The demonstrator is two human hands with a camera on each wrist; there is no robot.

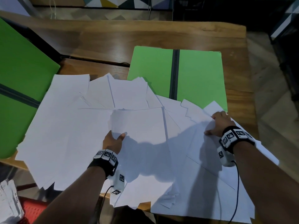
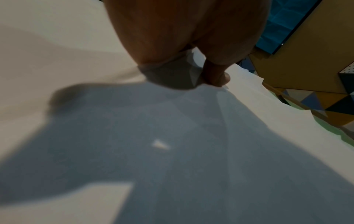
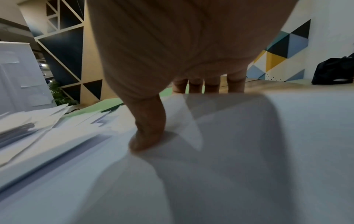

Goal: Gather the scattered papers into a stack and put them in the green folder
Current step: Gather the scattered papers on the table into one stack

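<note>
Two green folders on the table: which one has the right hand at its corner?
The green folder lying open at centre-right, dark spine down its middle. The right hand rests on papers overlapping its near right corner. The other folder sits at the far left edge.

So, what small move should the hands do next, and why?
Probably draw both hands toward each other, sliding the sheets into one pile. The papers are fanned wide over the table and partly cover the open green folder. The left hand grips sheets near the middle, and the right hand pinches the fan's right edge.
</note>
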